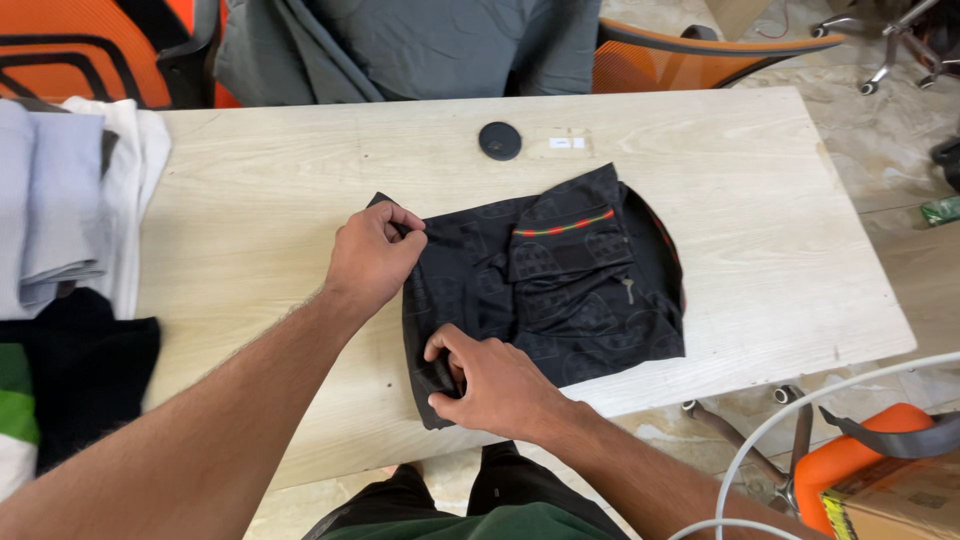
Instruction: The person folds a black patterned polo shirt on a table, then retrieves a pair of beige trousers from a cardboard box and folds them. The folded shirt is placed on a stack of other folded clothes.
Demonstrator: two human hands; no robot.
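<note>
A black patterned garment [560, 290] with a red-and-green striped band lies partly folded on the pale wooden table [270, 180]. My left hand [372, 258] pinches the garment's far left corner between thumb and fingers. My right hand [490, 385] grips the near left corner at the table's front edge. Both forearms reach in from the bottom left and bottom centre.
A small black round disc [500, 141] and a white label [566, 143] lie behind the garment. Folded white, grey, black and green clothes [60, 250] are stacked at the table's left end. Orange chairs [690, 55] and a draped grey cloth [420, 45] stand behind; another orange chair [860, 465] sits bottom right.
</note>
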